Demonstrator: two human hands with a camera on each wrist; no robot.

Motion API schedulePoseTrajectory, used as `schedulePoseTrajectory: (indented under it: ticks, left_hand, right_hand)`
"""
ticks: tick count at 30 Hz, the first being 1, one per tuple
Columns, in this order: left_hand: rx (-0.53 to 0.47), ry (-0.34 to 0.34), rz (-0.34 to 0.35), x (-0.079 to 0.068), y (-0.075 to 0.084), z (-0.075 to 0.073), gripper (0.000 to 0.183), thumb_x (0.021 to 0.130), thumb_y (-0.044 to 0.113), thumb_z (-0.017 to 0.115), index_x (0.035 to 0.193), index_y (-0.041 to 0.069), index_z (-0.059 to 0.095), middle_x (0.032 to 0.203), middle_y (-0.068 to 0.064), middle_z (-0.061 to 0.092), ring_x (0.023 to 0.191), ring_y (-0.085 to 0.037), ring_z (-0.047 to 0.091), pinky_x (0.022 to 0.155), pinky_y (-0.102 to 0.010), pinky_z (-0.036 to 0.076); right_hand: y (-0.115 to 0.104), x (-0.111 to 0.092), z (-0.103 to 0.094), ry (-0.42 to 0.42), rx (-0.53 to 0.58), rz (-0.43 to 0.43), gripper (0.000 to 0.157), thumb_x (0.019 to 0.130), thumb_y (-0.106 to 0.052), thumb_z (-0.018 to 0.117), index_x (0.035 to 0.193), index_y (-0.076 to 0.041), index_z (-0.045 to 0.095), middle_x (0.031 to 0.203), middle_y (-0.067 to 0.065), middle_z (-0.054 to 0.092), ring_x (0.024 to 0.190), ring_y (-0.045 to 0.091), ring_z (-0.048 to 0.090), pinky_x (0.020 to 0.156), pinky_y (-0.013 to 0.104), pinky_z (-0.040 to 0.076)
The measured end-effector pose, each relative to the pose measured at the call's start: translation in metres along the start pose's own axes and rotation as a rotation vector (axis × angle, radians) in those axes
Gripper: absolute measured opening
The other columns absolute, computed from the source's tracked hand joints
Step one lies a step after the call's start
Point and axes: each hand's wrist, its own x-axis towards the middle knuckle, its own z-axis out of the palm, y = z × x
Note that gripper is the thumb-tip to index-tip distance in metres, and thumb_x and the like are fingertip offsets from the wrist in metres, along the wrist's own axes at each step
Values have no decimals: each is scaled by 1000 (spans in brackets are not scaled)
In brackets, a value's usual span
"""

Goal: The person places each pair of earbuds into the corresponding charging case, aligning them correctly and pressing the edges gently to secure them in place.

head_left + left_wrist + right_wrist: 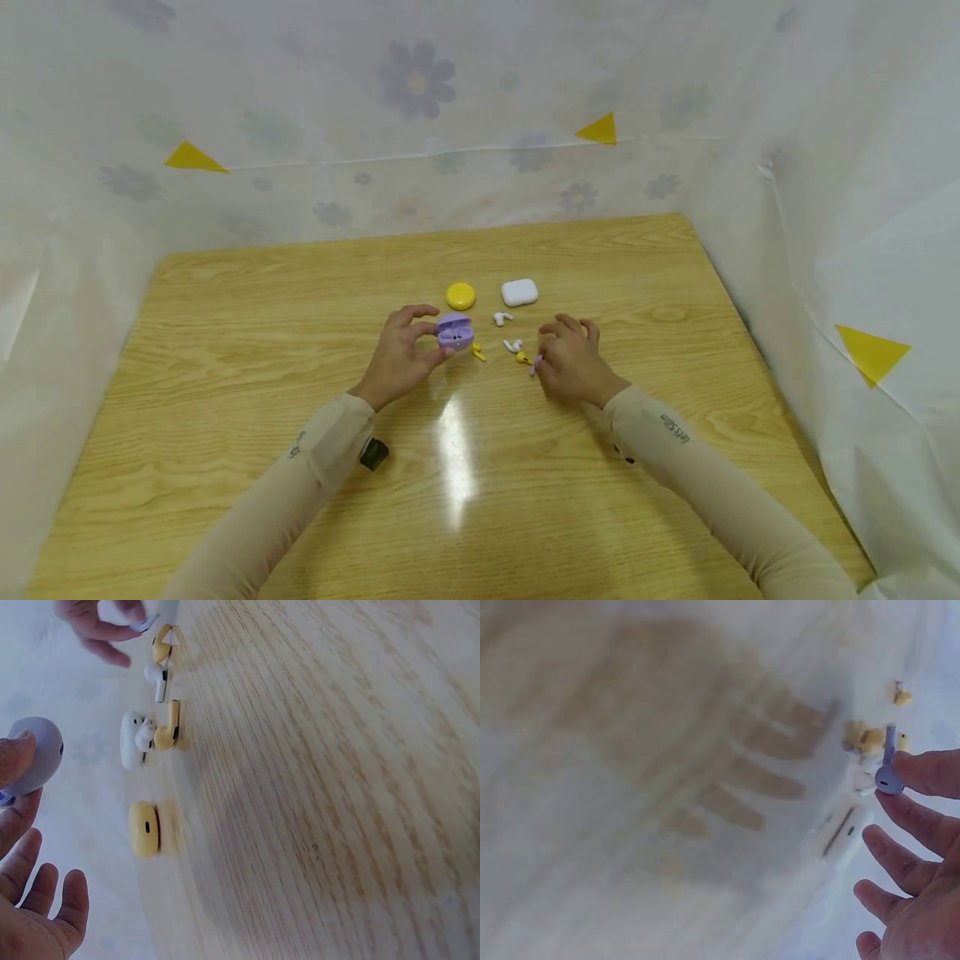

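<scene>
My left hand (405, 354) holds a purple earbud case (455, 333) between thumb and fingers, its lid raised. In the left wrist view the case (39, 756) appears above the table, rounded side toward the camera. Between thumb and index finger, my right hand (576, 360) pinches a purple earbud (889, 769), stem up in the right wrist view; the other fingers are spread. A yellow earbud (523, 358) lies just left of that hand. Two white earbuds, one nearer (513, 345) and one farther (502, 318), lie between the hands. Beside the purple case is another yellow earbud (477, 352).
Behind the earbuds, a round yellow case (461, 296) and a white case (520, 292) sit on the wood-grain table (300, 287), both with lids down. White flower-printed sheeting (480, 183) hangs along the back and sides, with yellow triangles (597, 129) on it.
</scene>
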Motion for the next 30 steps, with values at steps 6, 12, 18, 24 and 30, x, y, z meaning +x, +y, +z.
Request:
schedulePoseTrajectory:
  ticks: [6, 12, 18, 24, 30]
  left_hand:
    - [0, -12, -15, 0, 1, -1, 24, 73, 23, 73, 88, 6, 67, 120, -8, 53, 115, -26, 43, 100, -44, 33]
    - [-6, -19, -16, 1, 2, -3, 25, 74, 24, 72, 90, 5, 67, 121, -6, 52, 116, -25, 42, 100, -44, 33]
    - [-1, -9, -11, 2, 2, -2, 26, 73, 23, 73, 90, 5, 67, 121, -8, 53, 116, -26, 42, 100, -44, 34]
    - [4, -13, -3, 3, 4, -2, 25, 74, 23, 72, 92, 6, 68, 121, -8, 52, 116, -26, 42, 100, -46, 34]
    - [1, -7, 3, 3, 6, -3, 25, 74, 23, 72, 91, 5, 68, 121, -8, 53, 116, -26, 42, 100, -46, 34]
  right_hand:
    - [-12, 15, -17, 224, 63, -115, 9, 79, -20, 64, 80, -10, 64, 118, 11, 56, 124, 36, 37, 97, 57, 18]
    - [-36, 30, -34, 412, 130, -273, 11, 79, -18, 66, 85, -9, 64, 119, 11, 54, 126, 34, 35, 97, 55, 19]
    - [-57, 40, -39, 473, 133, -373, 13, 78, -16, 68, 87, -8, 66, 119, 10, 54, 127, 31, 35, 98, 55, 21]
    - [-69, 43, -39, 465, 121, -401, 16, 77, -18, 68, 90, -8, 67, 119, 9, 55, 127, 31, 35, 98, 55, 22]
    - [-73, 45, -37, 456, 105, -406, 17, 77, -18, 68, 92, -9, 67, 119, 8, 55, 128, 31, 35, 98, 54, 23]
